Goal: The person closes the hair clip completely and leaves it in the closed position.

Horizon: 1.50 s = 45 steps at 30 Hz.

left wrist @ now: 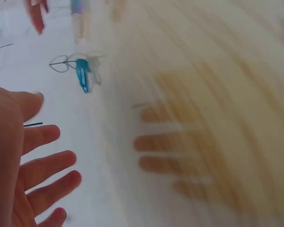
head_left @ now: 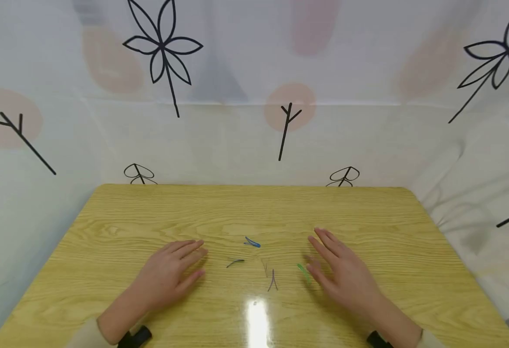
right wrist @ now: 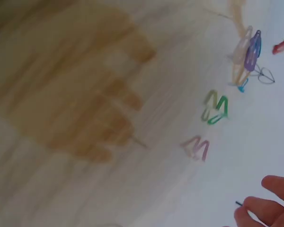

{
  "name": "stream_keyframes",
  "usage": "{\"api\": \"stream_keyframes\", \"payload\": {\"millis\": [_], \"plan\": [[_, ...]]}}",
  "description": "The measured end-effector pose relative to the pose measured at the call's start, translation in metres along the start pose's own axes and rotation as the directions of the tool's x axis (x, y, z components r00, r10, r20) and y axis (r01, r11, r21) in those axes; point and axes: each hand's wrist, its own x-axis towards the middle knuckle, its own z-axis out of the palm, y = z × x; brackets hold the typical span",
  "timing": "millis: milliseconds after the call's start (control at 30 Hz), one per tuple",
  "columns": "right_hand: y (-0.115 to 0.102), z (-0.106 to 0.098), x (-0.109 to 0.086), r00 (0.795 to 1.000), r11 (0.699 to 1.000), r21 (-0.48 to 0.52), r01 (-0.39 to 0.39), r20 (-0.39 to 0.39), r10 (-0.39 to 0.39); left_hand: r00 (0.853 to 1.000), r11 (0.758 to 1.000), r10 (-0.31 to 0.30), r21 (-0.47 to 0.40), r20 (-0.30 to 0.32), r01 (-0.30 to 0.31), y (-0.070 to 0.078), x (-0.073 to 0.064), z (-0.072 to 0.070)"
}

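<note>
Several small hair clips, sprung into V shapes, lie scattered between the two hands in the head view. A blue clip [head_left: 252,243] lies farthest back, with a dark greenish clip [head_left: 236,261] to its left and nearest the left hand [head_left: 171,273]. Closer to the front are a pale brownish clip [head_left: 266,268] and a purple clip [head_left: 273,279]. Beside the right hand [head_left: 345,278] lies a green clip [head_left: 303,271]; a pink clip [right wrist: 197,147] shows near it in the right wrist view. Both hands are spread with relaxed fingers and hold nothing.
The wood-patterned table [head_left: 171,208] has a glossy surface that reflects the hands and a bright light. A patterned white cloth [head_left: 228,145] hangs behind it and at both sides. Black bands [head_left: 136,337] circle the wrists.
</note>
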Motion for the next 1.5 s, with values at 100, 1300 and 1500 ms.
{"api": "stream_keyframes", "payload": {"millis": [100, 1300, 1500], "plan": [[-0.004, 0.004, 0.003, 0.999, 0.994, 0.101, -0.036, -0.015, 0.037, 0.999, 0.994, -0.048, -0.094, -0.018, 0.046, 0.005, 0.005, 0.002], [-0.087, 0.061, 0.093, 0.933, 0.765, 0.56, -0.316, 0.33, 0.144, 0.949, 0.871, -0.257, -0.383, 0.181, 0.309, 0.013, 0.047, 0.035], [-0.094, 0.068, 0.095, 0.94, 0.843, 0.472, -0.259, 0.322, 0.108, 0.95, 0.875, -0.243, -0.38, 0.194, 0.301, 0.013, 0.05, 0.035]]}}
